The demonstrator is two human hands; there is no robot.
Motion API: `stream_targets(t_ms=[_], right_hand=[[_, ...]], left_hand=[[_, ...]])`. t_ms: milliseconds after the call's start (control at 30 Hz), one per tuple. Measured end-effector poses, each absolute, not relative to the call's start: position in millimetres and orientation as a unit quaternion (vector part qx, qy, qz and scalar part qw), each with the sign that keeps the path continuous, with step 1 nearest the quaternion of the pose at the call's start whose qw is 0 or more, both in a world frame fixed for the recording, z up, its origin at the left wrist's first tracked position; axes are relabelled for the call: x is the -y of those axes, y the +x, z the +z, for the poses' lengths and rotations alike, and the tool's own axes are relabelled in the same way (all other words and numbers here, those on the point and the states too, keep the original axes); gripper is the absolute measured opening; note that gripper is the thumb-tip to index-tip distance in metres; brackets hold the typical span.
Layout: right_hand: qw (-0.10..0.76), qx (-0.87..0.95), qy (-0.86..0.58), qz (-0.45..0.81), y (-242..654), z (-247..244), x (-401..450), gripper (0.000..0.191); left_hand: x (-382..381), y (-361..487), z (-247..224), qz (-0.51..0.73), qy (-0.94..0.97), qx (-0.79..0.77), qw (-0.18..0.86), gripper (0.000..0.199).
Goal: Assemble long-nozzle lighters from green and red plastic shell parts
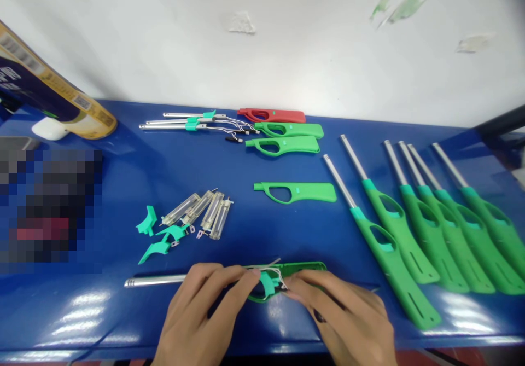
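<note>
The left hand (205,306) steadies a green lighter shell (305,268), fingers nearly closed; the right hand (340,311) pinches at white wires (282,276), thumb and fingertips together.

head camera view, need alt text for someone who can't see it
A person's left hand and right hand handle an open green lighter shell with white wires on a blue table. Loose teal pieces and clear cartridges lie left; six assembled green lighters lie right.
</note>
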State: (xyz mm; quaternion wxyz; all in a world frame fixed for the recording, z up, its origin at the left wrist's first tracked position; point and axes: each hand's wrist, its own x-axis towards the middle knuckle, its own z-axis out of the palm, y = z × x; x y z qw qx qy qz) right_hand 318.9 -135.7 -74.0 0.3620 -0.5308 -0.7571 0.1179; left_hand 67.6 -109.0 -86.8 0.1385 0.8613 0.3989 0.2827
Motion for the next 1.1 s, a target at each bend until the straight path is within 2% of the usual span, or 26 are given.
stream_targets(t_ms=[200,867,1100], right_hand=[[0.366,0.757,-0.531,0.105,319,-72,135,0.028],[0.368,0.76,-0.527,0.099,317,-70,133,0.026],[0.365,0.759,-0.532,0.085,316,-69,131,0.029]], left_hand=[[108,65,-88,0.27,0.876,-0.384,0.112,0.038],[105,82,-83,0.274,0.857,-0.419,0.12,0.046],[106,79,-84,0.261,0.873,-0.396,0.117,0.035]])
